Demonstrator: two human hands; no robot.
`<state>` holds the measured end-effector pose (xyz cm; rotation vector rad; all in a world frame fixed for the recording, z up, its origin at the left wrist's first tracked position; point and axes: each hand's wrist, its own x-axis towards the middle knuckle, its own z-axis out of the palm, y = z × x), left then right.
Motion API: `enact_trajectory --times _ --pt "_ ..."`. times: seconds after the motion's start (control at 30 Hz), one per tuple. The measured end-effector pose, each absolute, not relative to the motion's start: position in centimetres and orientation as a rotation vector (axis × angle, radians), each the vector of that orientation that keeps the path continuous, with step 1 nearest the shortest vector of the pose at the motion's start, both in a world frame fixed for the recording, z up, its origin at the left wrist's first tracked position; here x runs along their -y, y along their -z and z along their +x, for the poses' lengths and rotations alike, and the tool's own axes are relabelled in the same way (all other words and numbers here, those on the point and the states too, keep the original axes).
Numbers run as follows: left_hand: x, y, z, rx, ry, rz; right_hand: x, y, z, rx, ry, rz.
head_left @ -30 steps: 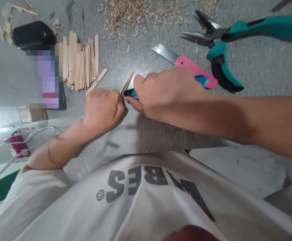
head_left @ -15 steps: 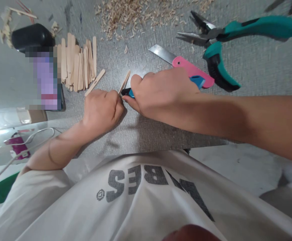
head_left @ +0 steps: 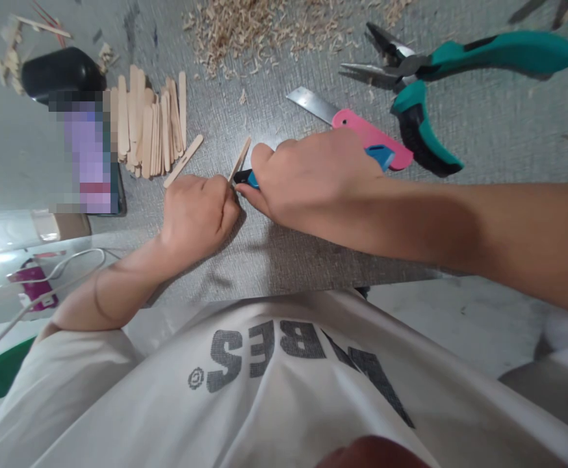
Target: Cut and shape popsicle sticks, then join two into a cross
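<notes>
Left hand (head_left: pixel 196 211) fisted on wooden stick (head_left: pixel 240 158), angled up off grey table (head_left: pixel 274 253). Right hand (head_left: pixel 313 179) gripping blue cutter (head_left: pixel 247 179) against stick's base; barely shifted since a second ago, cut ongoing. Pink knife (head_left: pixel 362 133), pliers (head_left: pixel 425 84) beyond.

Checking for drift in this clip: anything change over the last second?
Barely. The whole view slid slightly up and left, so that is camera motion. The left hand keeps its grip on the wooden stick, and the right hand stays closed on the blue utility knife at the stick's base. Pink cutter, pliers and stick pile unmoved.
</notes>
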<state>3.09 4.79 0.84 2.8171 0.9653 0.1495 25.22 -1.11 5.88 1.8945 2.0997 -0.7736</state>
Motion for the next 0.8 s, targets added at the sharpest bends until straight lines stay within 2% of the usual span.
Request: enact_trajectory --times 0.17,0.43,0.57,0.8 --pt "-4.6 -0.8 3.2 -0.966 -0.114 2.843 1.2 -5.8 25.4 -2.159 0.817 1.894" --pt "-4.6 -0.9 3.1 -1.038 -0.273 2.695 0.9 -5.9 25.6 -2.093 0.793 1.923" --pt "-4.7 -1.2 3.0 -1.087 -0.404 2.654 0.9 -6.3 25.9 -2.107 0.771 1.908" --pt "-4.8 -1.0 3.0 -0.902 -0.711 2.550 1.1 -5.6 26.4 -2.150 0.734 1.895"
